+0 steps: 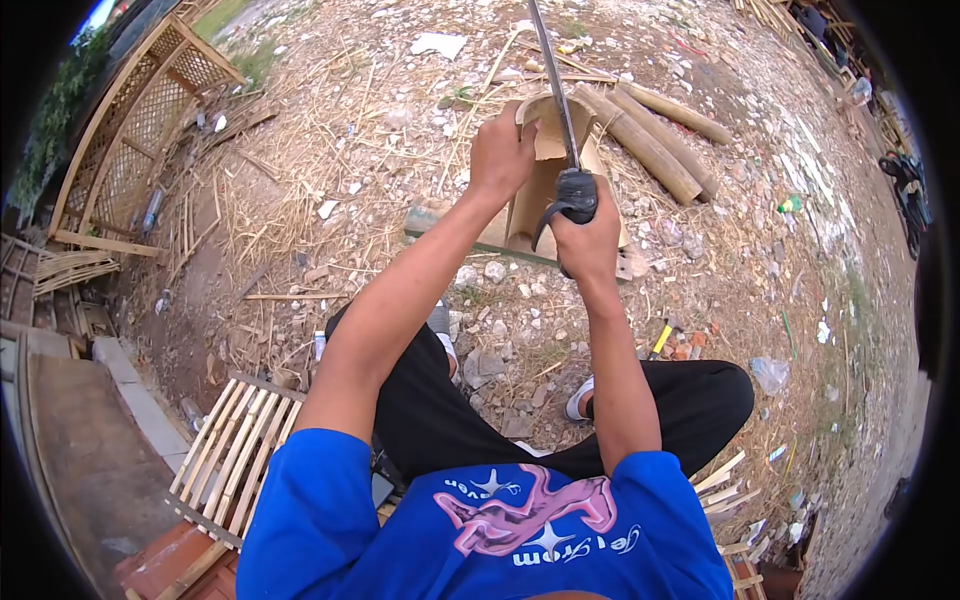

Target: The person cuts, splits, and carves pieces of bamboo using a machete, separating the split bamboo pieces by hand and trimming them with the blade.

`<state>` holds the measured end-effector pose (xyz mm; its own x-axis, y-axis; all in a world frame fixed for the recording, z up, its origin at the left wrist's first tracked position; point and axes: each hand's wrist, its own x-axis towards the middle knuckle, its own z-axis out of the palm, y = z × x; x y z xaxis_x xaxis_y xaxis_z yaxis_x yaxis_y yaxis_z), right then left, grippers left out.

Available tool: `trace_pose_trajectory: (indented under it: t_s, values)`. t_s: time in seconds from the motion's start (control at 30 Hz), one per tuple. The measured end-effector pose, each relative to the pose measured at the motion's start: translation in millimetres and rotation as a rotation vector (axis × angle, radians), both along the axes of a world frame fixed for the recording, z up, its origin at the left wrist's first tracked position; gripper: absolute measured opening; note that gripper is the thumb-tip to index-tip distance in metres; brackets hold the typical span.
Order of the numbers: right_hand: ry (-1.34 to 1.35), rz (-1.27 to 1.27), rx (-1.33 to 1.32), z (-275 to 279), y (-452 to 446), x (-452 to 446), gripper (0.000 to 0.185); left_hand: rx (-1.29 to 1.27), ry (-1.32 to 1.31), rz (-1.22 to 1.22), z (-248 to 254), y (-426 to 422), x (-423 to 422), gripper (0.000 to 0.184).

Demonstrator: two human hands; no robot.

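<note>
A piece of split bamboo (530, 208), hollow side showing, stands in front of me on a greenish wooden block (490, 236). My left hand (503, 155) is closed on the upper left edge of the bamboo. In my right hand (585, 225) is the black-wrapped handle of a long blade (553, 75). The blade points away from me and passes across the top of the bamboo. Its lower part lies against or just over the bamboo; contact is hard to tell.
Several bamboo poles (650, 145) lie beyond my right hand. A yellow-handled hammer (663, 338) rests near my right knee. Slatted bamboo pieces (235, 450) are at lower left, a lattice frame (130, 150) at upper left. Stones and straw litter the ground.
</note>
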<state>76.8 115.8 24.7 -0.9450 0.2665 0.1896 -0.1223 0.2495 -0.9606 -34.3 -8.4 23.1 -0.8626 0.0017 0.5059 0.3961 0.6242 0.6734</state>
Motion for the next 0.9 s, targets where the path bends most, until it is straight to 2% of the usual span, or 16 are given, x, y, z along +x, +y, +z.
trace_pose_trajectory:
  t_s: [0.07, 0.17, 0.27, 0.37, 0.47, 0.63, 0.9]
  values:
    - [0.010, 0.021, -0.005, 1, 1, -2, 0.036, -0.021, 0.021, 0.006, 0, -1, -1, 0.047]
    - [0.005, 0.036, -0.006, -2, 4, -2, 0.034, 0.079, -0.146, -0.055, 4, 0, 6, 0.044]
    - [0.050, 0.014, 0.029, -10, 2, -3, 0.030, 0.407, -0.028, -0.241, -17, 8, 3, 0.054]
    - [0.074, 0.007, -0.026, -14, -2, 0, 0.027, 0.445, -0.110, -0.146, -28, 15, -1, 0.053]
    - [0.074, -0.005, -0.034, -9, -5, 7, 0.029, 0.531, -0.082, -0.113, -28, 24, 5, 0.048]
    - [0.044, -0.014, -0.109, -2, -4, 11, 0.030, 0.602, -0.122, -0.214, -29, 19, 1, 0.045]
    - [0.067, -0.005, -0.036, -3, -6, 6, 0.037, 0.623, -0.152, -0.217, -41, 21, -7, 0.043]
